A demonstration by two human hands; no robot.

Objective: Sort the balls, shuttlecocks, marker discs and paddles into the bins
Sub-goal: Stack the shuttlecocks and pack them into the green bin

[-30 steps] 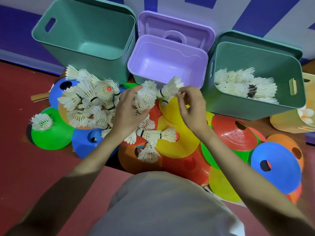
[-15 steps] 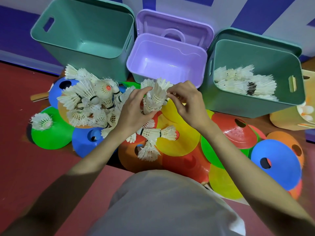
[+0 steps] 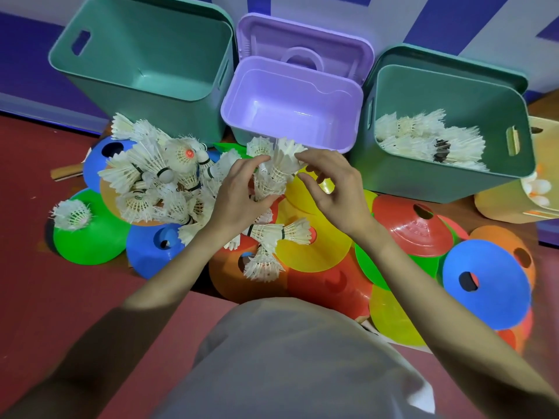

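Note:
My left hand (image 3: 239, 192) grips a nested stack of white shuttlecocks (image 3: 276, 170) just in front of the purple bin (image 3: 357, 128). My right hand (image 3: 335, 189) hovers beside the stack with loose fingers, its index fingertip touching the top feathers. A big pile of loose shuttlecocks (image 3: 157, 176) lies to the left on coloured marker discs (image 3: 314, 255). The right teal bin (image 3: 499, 176) holds several shuttlecocks (image 3: 429, 140). The left teal bin (image 3: 142, 55) and the purple bin hold nothing.
A tan bin (image 3: 502, 207) at the right edge holds white balls (image 3: 540, 186). A wooden paddle handle (image 3: 65, 173) pokes out from under the discs at the left. More discs spread right, including a blue one (image 3: 487, 285). My grey-clad knee (image 3: 302, 358) fills the foreground.
My right hand brought one shuttlecock over and slid it onto the stack in my left hand, then loosened its fingers. The stack now stands one taller.

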